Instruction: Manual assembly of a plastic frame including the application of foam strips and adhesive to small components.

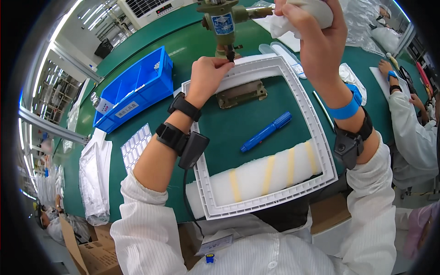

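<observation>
A white rectangular plastic frame (327, 151) lies in front of me, its far side under the ram of a green hand press (219, 25). My left hand (208, 78) is at that far side, thumb and fingers pinched beside the press tip; whatever they hold is too small or hidden to make out. Raised at the upper right, my right hand (321, 50) is closed around the press lever's end, which is wrapped in white padding (316, 13). The press's metal base (242, 94) shows inside the frame. A white foam roll (252, 176) with yellow tape bands supports the near side.
A blue marker (266, 132) lies within the frame. To the left are a divided blue bin (142, 89), a label sheet (136, 145) and white plastic bags (95, 178). A co-worker's sleeve (410, 133) is at the right. An open cardboard box (94, 256) stands lower left.
</observation>
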Tool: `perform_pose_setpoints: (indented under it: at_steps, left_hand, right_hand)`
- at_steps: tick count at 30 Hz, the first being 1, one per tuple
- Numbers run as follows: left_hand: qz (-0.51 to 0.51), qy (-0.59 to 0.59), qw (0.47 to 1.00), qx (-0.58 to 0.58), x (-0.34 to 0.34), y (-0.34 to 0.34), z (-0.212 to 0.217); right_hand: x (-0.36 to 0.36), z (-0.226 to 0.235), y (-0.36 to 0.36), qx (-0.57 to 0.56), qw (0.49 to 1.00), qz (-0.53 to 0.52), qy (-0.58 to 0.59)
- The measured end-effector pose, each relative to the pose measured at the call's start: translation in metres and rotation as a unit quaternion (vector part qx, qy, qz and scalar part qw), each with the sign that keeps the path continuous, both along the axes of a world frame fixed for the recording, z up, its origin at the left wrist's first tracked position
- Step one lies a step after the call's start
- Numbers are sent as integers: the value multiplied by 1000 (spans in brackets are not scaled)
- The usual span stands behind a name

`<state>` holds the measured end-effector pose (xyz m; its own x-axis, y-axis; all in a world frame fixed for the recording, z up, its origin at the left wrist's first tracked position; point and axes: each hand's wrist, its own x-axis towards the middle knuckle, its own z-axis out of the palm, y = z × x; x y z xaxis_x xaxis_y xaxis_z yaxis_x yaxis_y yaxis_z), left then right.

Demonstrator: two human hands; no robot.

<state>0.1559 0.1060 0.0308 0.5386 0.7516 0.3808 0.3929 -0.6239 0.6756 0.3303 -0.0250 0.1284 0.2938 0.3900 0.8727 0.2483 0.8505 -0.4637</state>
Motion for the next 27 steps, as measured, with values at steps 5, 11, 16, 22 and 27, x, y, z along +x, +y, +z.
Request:
perform_pose_setpoints:
  at_steps: [5, 11, 16, 22, 27]
  left_hand:
    - [3, 3, 1000, 20, -1, 1, -1]
    - [-1, -5, 1000, 17, 2, 0, -1]
    - [-5, -18, 1000, -22, -2, 3, 0]
    - [8, -26, 999, -23, -1, -3, 5]
    - [8, -22, 1000, -4, 0, -2, 3]
  right_hand:
    - [14, -15, -1, 20, 994, -2, -105]
    - [9, -34, -11, 65, 991, 17, -117]
    - [11, -25, -14, 12, 992, 2, -129]
    - [10, 12, -14, -60, 993, -7, -101]
    - [5, 34, -8, -101, 994, 44, -18]
